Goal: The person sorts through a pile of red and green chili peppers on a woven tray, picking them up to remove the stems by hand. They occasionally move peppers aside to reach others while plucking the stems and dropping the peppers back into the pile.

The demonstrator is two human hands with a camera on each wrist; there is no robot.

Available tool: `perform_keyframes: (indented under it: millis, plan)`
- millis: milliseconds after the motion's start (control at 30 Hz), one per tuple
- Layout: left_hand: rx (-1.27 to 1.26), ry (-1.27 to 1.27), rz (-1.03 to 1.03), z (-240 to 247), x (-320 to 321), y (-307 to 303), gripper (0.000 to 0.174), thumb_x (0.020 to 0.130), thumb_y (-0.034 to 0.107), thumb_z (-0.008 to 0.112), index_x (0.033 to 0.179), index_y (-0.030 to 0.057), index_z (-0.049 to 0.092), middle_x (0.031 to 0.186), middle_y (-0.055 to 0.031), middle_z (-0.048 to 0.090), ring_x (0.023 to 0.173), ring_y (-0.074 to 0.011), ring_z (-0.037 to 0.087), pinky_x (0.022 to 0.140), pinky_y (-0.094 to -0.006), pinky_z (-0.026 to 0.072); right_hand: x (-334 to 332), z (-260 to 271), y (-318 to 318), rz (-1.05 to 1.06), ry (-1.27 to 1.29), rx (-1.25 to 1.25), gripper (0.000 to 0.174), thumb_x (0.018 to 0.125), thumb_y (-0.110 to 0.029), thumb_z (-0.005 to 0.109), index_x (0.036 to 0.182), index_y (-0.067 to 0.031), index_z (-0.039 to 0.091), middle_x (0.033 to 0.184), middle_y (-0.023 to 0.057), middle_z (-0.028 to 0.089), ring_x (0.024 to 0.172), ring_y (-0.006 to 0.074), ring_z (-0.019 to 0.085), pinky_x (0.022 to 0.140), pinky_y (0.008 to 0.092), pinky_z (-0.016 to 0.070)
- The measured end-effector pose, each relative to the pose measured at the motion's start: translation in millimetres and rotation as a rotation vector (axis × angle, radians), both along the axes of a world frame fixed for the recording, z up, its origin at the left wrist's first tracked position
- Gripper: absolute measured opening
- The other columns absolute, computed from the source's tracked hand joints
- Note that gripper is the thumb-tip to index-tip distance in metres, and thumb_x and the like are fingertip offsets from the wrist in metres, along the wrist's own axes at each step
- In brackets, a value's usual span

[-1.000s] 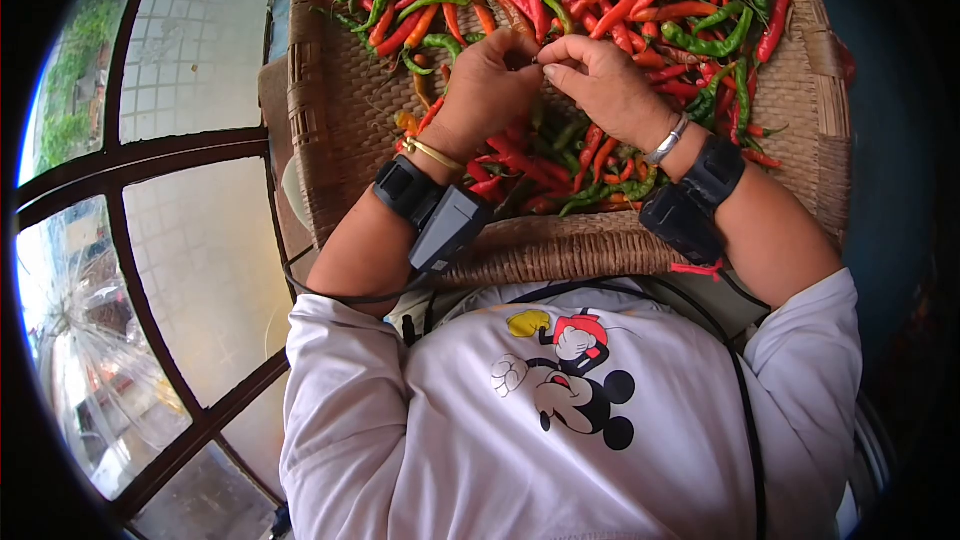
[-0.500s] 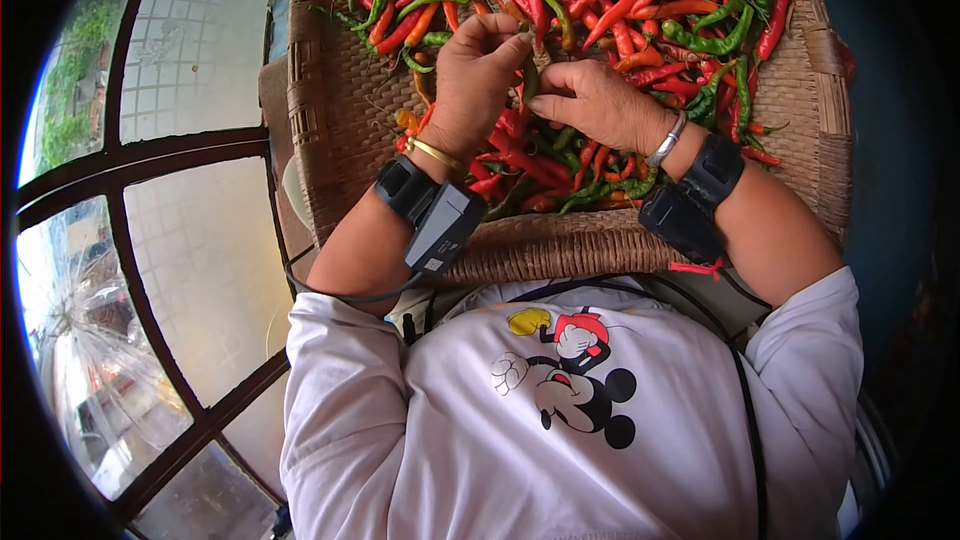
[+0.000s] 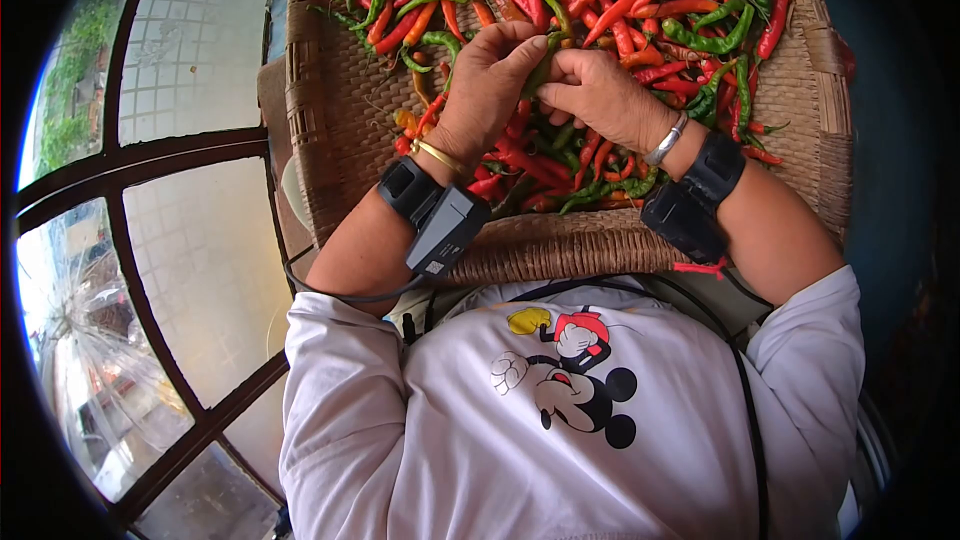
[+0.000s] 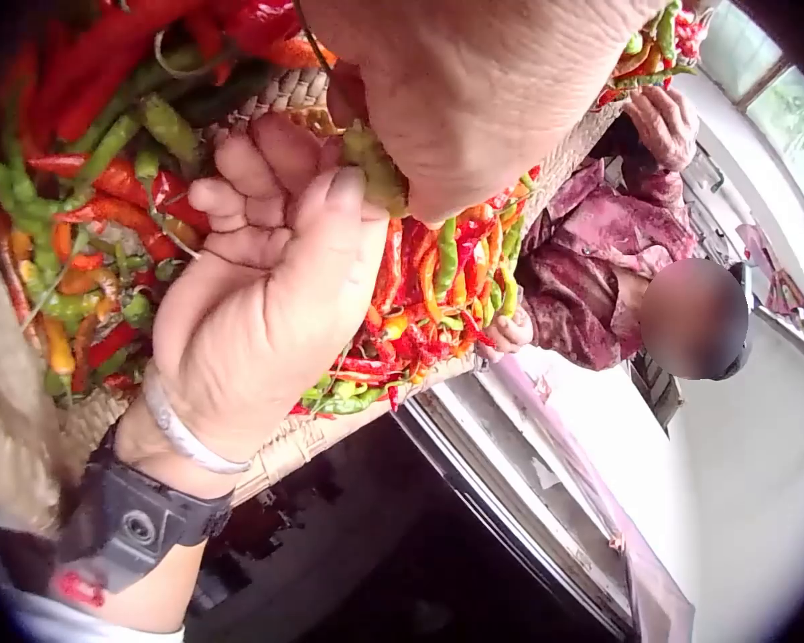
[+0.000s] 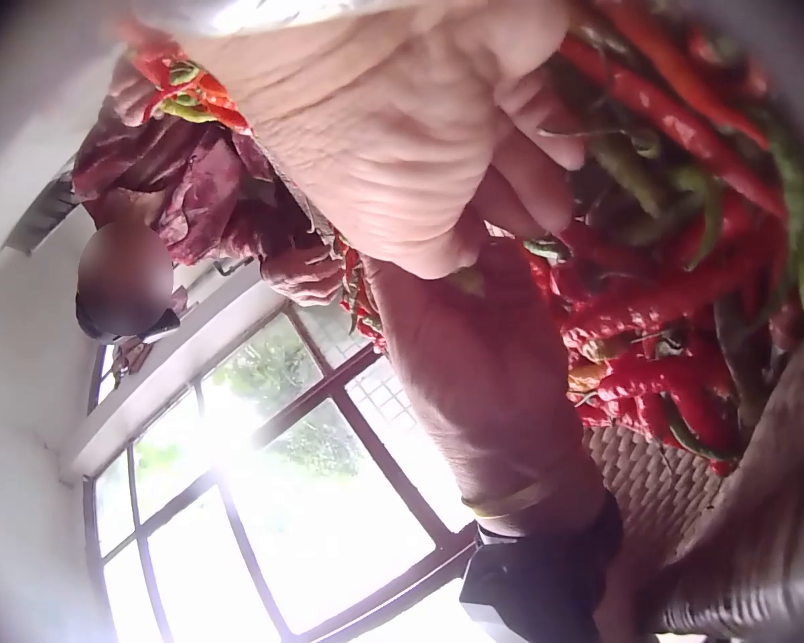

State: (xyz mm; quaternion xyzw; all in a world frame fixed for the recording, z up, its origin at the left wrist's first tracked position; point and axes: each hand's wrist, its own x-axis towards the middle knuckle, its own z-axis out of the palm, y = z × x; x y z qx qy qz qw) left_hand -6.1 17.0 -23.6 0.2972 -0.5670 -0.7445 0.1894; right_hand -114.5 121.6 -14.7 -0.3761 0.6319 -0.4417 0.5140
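Note:
A dull green pepper sits between the two hands in the head view. The left hand, with a gold bangle, pinches its upper part between thumb and fingers. At its lower part the right hand, with a silver bangle, has its thumb and curled fingers on it. In the left wrist view the pepper shows between the right thumb and fingers and the left hand above. The right wrist view shows the right hand overlapping the left, with the pepper mostly hidden.
A woven basket bears many red and green peppers beyond the hands and a smaller pile near its front rim. Windows stand at the left. Another person is beyond the basket.
The fingertips were together a second ago, then parted around an upright green pepper. Since then the pepper has tilted, and the right fingers have moved up closer to the left hand.

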Motion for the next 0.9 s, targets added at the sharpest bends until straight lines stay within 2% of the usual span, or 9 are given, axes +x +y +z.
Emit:
perform_keyframes:
  millis: [67,167,233,467,633,667,733,833,900]
  plan:
    - [0.002,-0.011,-0.043,4.6,0.1,-0.3,0.016,0.084,0.011,0.057,0.097,0.0025,0.055,0.087,0.0001,0.056,0.078,-0.0065,0.052,0.068,-0.0194,0.0432,0.0,0.2,-0.3,-0.023,0.015,-0.002,0.021,0.080,-0.018,0.056,0.083,0.0028,0.057,0.072,0.0049,0.061,0.061,0.0108,0.058,0.054,0.0248,0.0466]
    - [-0.009,-0.036,-0.102,3.7,0.3,-1.2,0.020,0.083,0.014,0.060,0.095,-0.0008,0.054,0.081,-0.0018,0.057,0.072,-0.0080,0.053,0.064,-0.0200,0.0459,0.7,0.2,-0.7,-0.055,0.017,0.001,0.019,0.080,-0.016,0.055,0.083,0.0028,0.057,0.071,0.0051,0.061,0.061,0.0106,0.058,0.055,0.0253,0.0465]
    - [-0.174,-0.025,-0.137,-4.1,-0.5,-3.0,0.021,0.083,0.015,0.060,0.095,-0.0011,0.054,0.081,-0.0023,0.058,0.072,-0.0076,0.054,0.062,-0.0200,0.0462,1.1,1.7,-0.3,-0.073,0.030,-0.014,0.019,0.080,-0.015,0.054,0.083,0.0027,0.057,0.070,0.0048,0.061,0.061,0.0103,0.058,0.056,0.0253,0.0464]
    - [-0.223,-0.078,-0.101,0.2,-0.3,2.8,0.017,0.084,0.012,0.056,0.095,-0.0011,0.054,0.082,-0.0026,0.058,0.073,-0.0073,0.054,0.064,-0.0205,0.0465,0.1,-1.0,-0.4,-0.083,0.015,-0.012,0.019,0.081,-0.016,0.053,0.083,0.0023,0.057,0.066,0.0033,0.060,0.061,0.0099,0.057,0.056,0.0251,0.0461]
    - [0.054,0.021,0.037,-3.7,0.2,4.2,0.018,0.085,0.009,0.054,0.101,0.0007,0.052,0.087,-0.0033,0.057,0.078,-0.0086,0.054,0.068,-0.0214,0.0460,-0.3,-0.7,-0.7,-0.046,0.008,-0.046,0.022,0.081,-0.020,0.058,0.084,0.0019,0.058,0.069,0.0037,0.060,0.061,0.0096,0.057,0.057,0.0251,0.0460]
    - [0.054,0.020,0.037,-5.8,0.2,3.5,0.018,0.085,0.009,0.054,0.101,0.0007,0.052,0.087,-0.0033,0.057,0.078,-0.0086,0.054,0.068,-0.0214,0.0460,-0.3,-1.6,-0.4,-0.047,0.007,-0.046,0.022,0.081,-0.020,0.058,0.084,0.0019,0.058,0.069,0.0037,0.060,0.061,0.0096,0.057,0.057,0.0251,0.0460]
    - [0.229,0.115,0.033,-8.7,-0.3,1.4,0.021,0.085,0.007,0.054,0.105,0.0017,0.050,0.091,-0.0032,0.057,0.081,-0.0099,0.054,0.073,-0.0222,0.0455,-0.1,-6.2,-0.7,-0.001,0.092,-0.048,0.020,0.080,-0.018,0.059,0.083,0.0017,0.059,0.069,0.0055,0.061,0.062,0.0100,0.057,0.057,0.0256,0.0460]
    - [0.283,0.141,0.041,-2.4,-2.4,5.9,0.022,0.085,0.007,0.054,0.106,0.0019,0.050,0.093,-0.0029,0.056,0.085,-0.0104,0.054,0.076,-0.0230,0.0451,1.5,-18.2,-1.8,0.027,0.143,-0.142,0.018,0.080,-0.016,0.058,0.082,0.0016,0.060,0.067,0.0068,0.061,0.061,0.0109,0.057,0.056,0.0263,0.0461]
    - [0.264,0.139,0.031,1.6,-2.3,7.0,0.022,0.085,0.007,0.054,0.106,0.0021,0.050,0.094,-0.0026,0.056,0.085,-0.0102,0.054,0.076,-0.0229,0.0451,0.9,-16.6,-0.8,0.011,0.113,-0.105,0.018,0.079,-0.016,0.058,0.081,0.0018,0.060,0.066,0.0066,0.061,0.060,0.0113,0.057,0.056,0.0265,0.0459]
